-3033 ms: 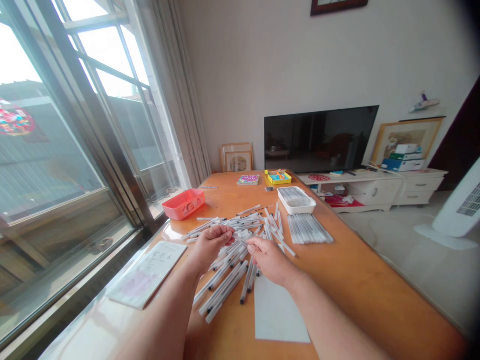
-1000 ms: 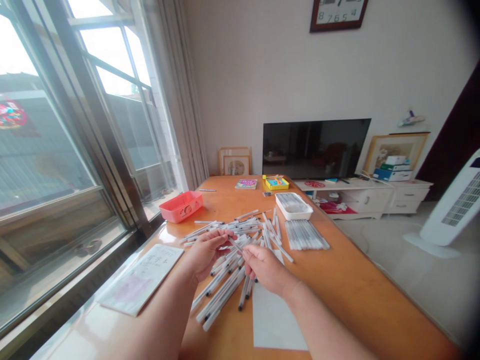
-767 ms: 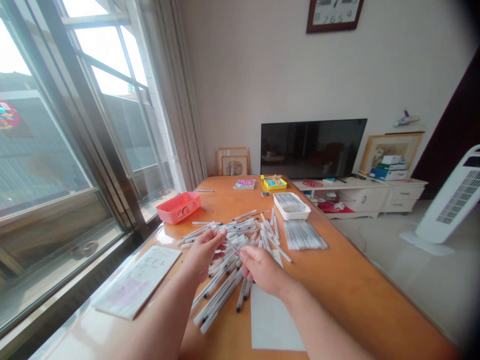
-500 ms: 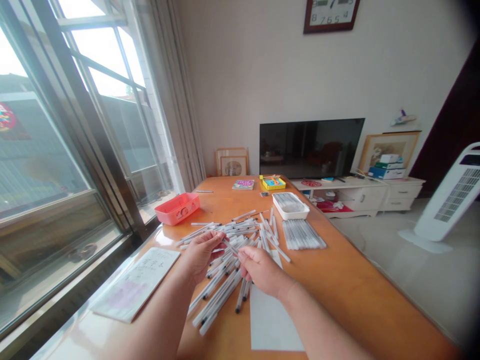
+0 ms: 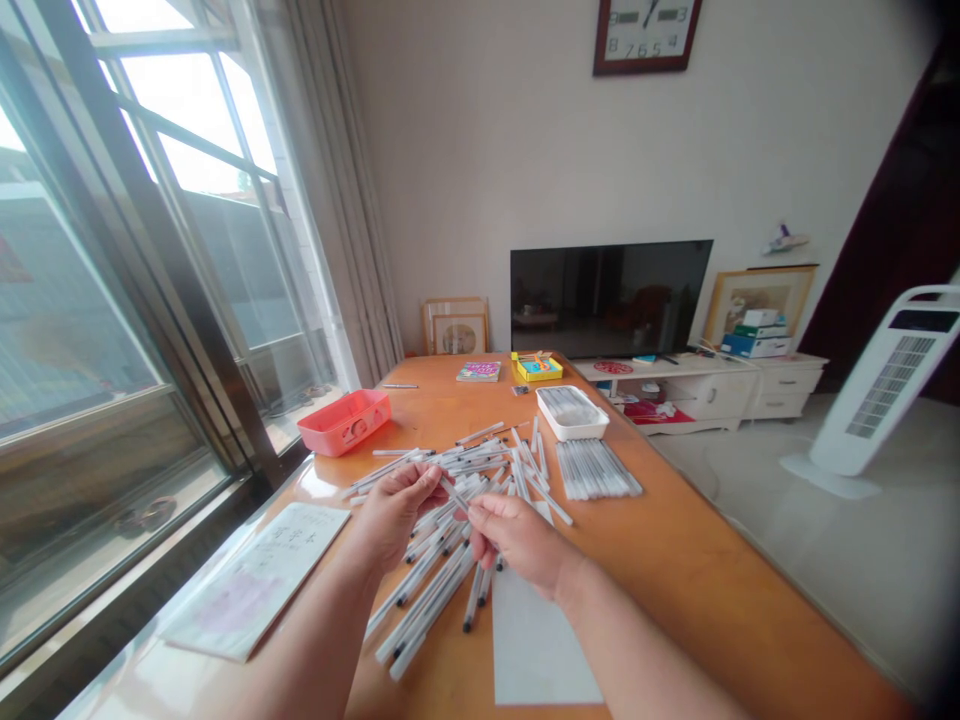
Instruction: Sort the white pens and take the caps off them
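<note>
Over a loose heap of pens [image 5: 431,590], both hands pinch one slim pen [image 5: 454,495] between them. My left hand [image 5: 409,500] has its fingers closed on the pen's upper left end. My right hand [image 5: 514,535] grips the lower right end, its thumb and forefinger pressed together. The pens in the heap have pale, see-through barrels and dark tips or caps, and point many ways. Under my right wrist lies a white sheet of paper [image 5: 540,640]. Right of the heap, a neat row of pens [image 5: 598,469] lies side by side on the table.
A white tray [image 5: 592,430] holding pens stands behind the row. At the left are a red plastic basket [image 5: 345,425] and a notebook [image 5: 259,580]. Farther back lie a colourful booklet [image 5: 478,371] and a yellow box [image 5: 538,368]. The wooden table [image 5: 697,590] runs beside a window.
The view has turned slightly right, so everything sits a little farther left. Both hands still hold the pen, and the stretch of it showing between them looks slightly longer.
</note>
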